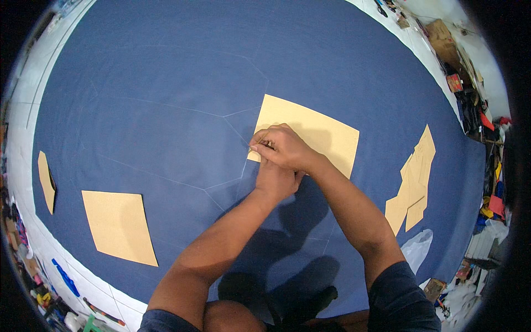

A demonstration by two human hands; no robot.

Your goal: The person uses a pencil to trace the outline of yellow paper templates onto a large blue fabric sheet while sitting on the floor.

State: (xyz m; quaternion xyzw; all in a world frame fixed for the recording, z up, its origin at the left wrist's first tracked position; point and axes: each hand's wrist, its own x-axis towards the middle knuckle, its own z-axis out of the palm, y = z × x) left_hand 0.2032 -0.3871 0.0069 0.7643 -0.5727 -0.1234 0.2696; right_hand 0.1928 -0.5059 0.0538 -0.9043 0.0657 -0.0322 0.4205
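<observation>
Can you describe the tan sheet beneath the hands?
The tan sheet looks like plain, thin, four-sided card. It lies flat and askew on blue cloth. The right-hand grip covers part of its left side, apparently touching it; the left-hand grip hides some of its lower edge. A shadow falls across it.

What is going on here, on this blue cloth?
A person is leaning over a large dark-blue cloth marked with thin white lines. The right hand overlaps the left hand near the left corner of a tan, four-sided flat sheet. What the fingertips hold, if anything, is too small to tell. Another tan four-sided sheet lies to the left, and tan angular pieces lie to the right.
</observation>
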